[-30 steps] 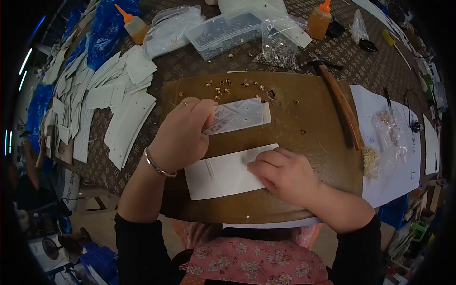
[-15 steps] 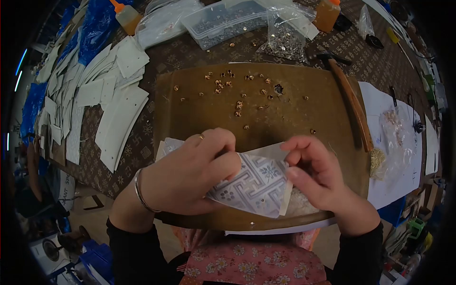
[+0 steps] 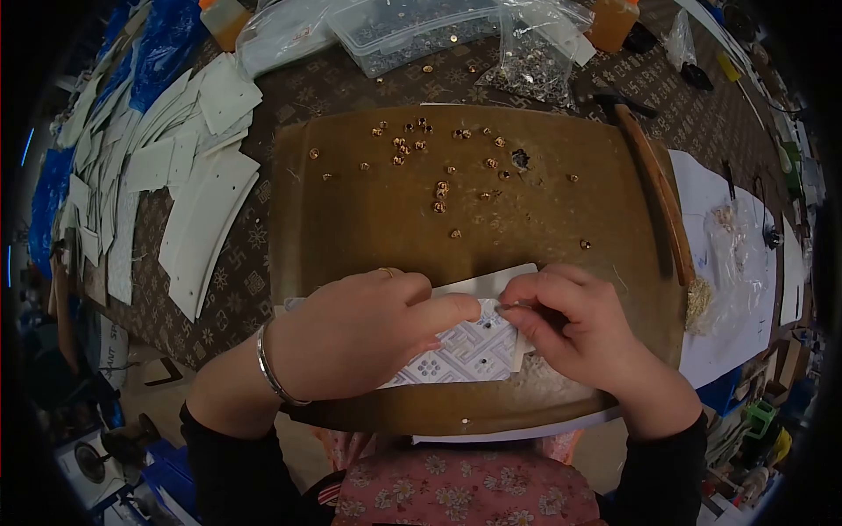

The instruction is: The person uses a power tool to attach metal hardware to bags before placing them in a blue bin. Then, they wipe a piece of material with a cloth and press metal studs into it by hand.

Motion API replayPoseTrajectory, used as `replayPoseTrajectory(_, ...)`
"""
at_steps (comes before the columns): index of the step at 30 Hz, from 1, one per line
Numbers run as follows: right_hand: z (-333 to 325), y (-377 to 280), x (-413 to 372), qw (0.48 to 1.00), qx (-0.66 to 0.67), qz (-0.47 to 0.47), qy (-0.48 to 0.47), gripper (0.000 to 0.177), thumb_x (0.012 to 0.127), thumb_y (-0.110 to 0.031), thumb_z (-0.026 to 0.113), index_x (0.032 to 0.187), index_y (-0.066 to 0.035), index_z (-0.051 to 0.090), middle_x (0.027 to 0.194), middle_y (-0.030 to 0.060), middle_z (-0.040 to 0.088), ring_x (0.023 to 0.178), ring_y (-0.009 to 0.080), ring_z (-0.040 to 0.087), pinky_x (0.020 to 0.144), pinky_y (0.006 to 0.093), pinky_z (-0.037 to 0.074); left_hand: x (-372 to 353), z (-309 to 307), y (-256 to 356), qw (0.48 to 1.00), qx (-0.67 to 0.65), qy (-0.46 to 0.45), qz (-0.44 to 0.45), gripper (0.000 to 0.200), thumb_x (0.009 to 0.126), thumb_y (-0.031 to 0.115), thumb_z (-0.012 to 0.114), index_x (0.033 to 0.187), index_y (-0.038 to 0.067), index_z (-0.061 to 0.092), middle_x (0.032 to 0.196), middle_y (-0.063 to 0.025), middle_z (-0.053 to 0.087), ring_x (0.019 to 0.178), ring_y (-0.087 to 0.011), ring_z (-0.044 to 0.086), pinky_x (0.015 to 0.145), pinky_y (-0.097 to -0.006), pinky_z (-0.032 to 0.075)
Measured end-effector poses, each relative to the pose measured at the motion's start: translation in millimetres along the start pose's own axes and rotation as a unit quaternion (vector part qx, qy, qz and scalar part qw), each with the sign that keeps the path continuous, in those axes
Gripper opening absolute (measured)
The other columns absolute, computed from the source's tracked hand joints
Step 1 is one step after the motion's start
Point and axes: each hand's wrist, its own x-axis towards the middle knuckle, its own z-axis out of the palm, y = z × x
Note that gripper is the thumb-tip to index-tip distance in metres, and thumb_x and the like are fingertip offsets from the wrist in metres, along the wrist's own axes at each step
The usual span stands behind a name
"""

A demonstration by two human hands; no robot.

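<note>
A white piece with a grey-blue geometric pattern (image 3: 465, 351) lies at the near part of the brown board (image 3: 368, 228), over a plain pale piece (image 3: 517, 274). My left hand (image 3: 351, 337) covers its left part, with the fingers closed on it and the index finger stretched across its top. My right hand (image 3: 570, 320) is at its upper right corner, thumb and index finger pinched together; whatever is between them is too small to make out. Small dark dots show on the patterned face. Several small copper-coloured studs (image 3: 439, 207) are scattered on the board's far half.
A hammer (image 3: 653, 175) lies along the board's right side. Beyond the board are a clear box of small metal parts (image 3: 412, 39) and a bag of fittings (image 3: 531, 74). Stacked white pieces (image 3: 210, 219) lie at left, a plastic bag (image 3: 732, 254) on white paper at right.
The patterned piece has gone from tilted and lifted to flatter on the board. My right thumb and fingers have closed at its corner, and my left index finger has stretched out. The view has shifted slightly.
</note>
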Motion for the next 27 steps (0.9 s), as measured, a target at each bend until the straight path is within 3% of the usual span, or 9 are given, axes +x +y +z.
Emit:
replayPoseTrajectory(24,3.2,2.2,2.3,0.999,-0.036,0.005,0.004,0.012,0.075,-0.003,0.063,0.087,-0.006,0.061,0.07,0.0069,0.055,0.06,0.0177,0.054,0.05,0.0269,0.042,1.0,1.6,-4.2,1.0,-0.027,0.007,0.002,0.032,0.074,0.009,0.061,0.105,0.015,0.055,0.079,-0.0082,0.053,0.074,-0.0279,0.054,0.066,-0.0351,0.044)
replayPoseTrajectory(27,1.8,0.5,2.3,0.999,-0.044,0.02,-0.008,0.014,0.074,-0.005,0.062,0.089,-0.008,0.06,0.073,0.0095,0.058,0.064,0.0254,0.057,0.053,0.0321,0.047,1.0,1.4,-3.1,0.999,-0.03,0.014,0.003,0.031,0.074,0.01,0.061,0.104,0.016,0.057,0.079,-0.0081,0.053,0.073,-0.0274,0.054,0.066,-0.0349,0.044)
